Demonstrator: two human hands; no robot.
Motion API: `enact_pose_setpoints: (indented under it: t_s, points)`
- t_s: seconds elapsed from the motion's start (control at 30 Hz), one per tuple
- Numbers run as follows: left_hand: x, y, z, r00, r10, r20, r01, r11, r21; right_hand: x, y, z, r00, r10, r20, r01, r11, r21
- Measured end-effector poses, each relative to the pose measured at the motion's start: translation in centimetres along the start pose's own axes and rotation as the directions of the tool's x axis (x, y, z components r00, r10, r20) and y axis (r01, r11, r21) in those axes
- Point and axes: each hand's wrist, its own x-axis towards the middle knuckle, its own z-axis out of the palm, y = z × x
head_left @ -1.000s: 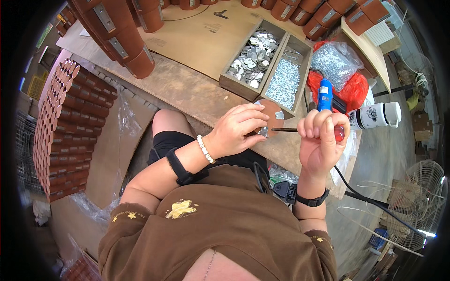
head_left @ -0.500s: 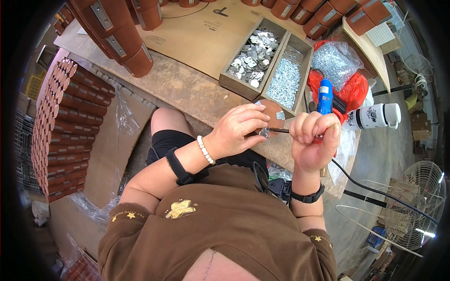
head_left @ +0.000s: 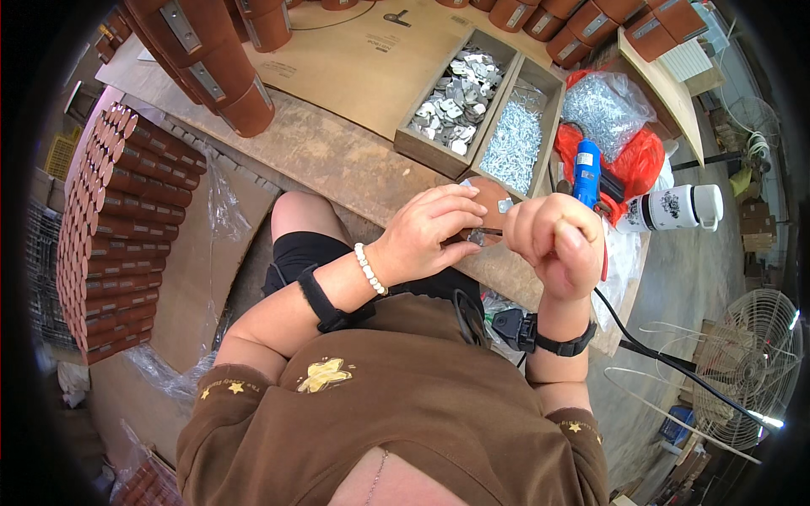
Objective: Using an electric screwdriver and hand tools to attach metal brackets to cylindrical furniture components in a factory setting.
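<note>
My left hand (head_left: 434,223) is closed round the near side of a brown round canister (head_left: 491,202), with a small silver metal piece (head_left: 505,205) on its top. My right hand (head_left: 558,244), in a fist, grips a hand tool with a thin dark shaft (head_left: 489,231); red shows behind the palm, but the fist hides most of the handle. The shaft's tip lies by a shiny metal fitting (head_left: 479,239) on the canister's near side, close to my left fingertips. Whether tip and fitting touch, I cannot tell.
A wooden tray holds flat metal parts (head_left: 458,99) beside silver screws (head_left: 510,143). Right of it are a blue power tool (head_left: 586,173), a bag of screws (head_left: 606,110) and a white bottle (head_left: 675,209). Brown canisters (head_left: 232,93) stand on the bench; more are stacked left (head_left: 126,228).
My right hand has come left toward the canister, so less of the tool's shaft shows. My left hand and the canister have stayed almost in place.
</note>
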Motion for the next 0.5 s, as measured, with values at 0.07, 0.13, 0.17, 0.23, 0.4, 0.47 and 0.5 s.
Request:
enact_pose_setpoints:
  t_s: [0.07,0.13,0.17,0.23,0.4,0.47,0.5]
  points:
    - [0.0,0.0,0.0,1.000,-0.018,-0.005,0.018,1.000,-0.003,0.6,-0.3,-0.6,0.994,0.012,0.106,-0.010,1.000,-0.019]
    - [0.0,0.0,0.0,1.000,-0.019,-0.004,0.019,1.000,-0.006,1.2,-0.5,-1.1,0.975,0.024,0.221,-0.016,0.999,-0.037]
    - [0.0,0.0,0.0,1.000,-0.021,0.003,0.021,1.000,-0.006,1.4,-0.5,-1.4,0.965,0.032,0.259,-0.029,0.999,-0.016]
    - [0.0,0.1,-0.1,1.000,-0.022,-0.002,0.022,1.000,-0.010,1.7,-0.3,-1.5,0.954,0.041,0.297,-0.044,0.999,0.004]
    - [0.1,0.0,-0.1,1.000,-0.026,0.004,0.026,1.000,-0.014,1.1,-0.4,-0.3,0.992,-0.040,-0.118,0.039,0.999,-0.005]
    - [0.1,0.1,-0.1,1.000,-0.020,0.015,0.020,1.000,-0.010,0.5,-0.5,0.7,0.925,-0.204,-0.319,0.110,0.951,-0.289]
    - [0.1,0.1,-0.1,1.000,-0.022,0.012,0.023,1.000,-0.014,0.3,-0.5,1.0,0.925,-0.190,-0.329,0.095,0.954,-0.283]
